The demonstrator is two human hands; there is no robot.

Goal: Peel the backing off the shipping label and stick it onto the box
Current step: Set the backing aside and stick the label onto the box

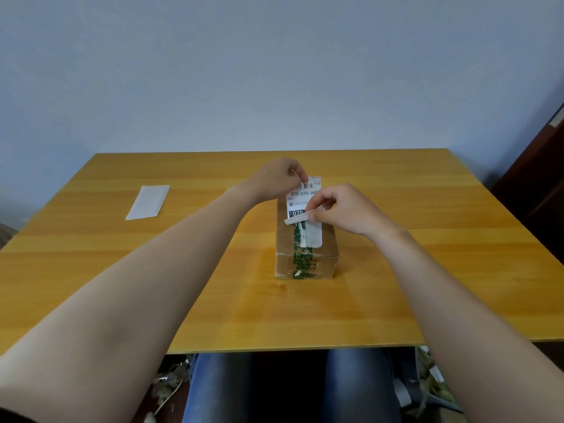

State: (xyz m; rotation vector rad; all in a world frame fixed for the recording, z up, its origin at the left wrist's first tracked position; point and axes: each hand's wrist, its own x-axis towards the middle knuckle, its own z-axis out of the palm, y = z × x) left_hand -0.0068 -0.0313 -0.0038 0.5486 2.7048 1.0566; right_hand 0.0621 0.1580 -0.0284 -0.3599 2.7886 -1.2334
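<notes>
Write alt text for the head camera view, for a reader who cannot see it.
Over a cardboard box on a wooden table, the left hand pinches a shipping label by its top while the right hand peels its lower edge. A white paper strip lies at far left.

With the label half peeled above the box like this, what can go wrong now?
1. The left hand pinches only the far top corner of the shipping label, so it may land crooked on the box.
2. The right hand curls the near edge upward; it could fold and crease or stick to itself.
</notes>
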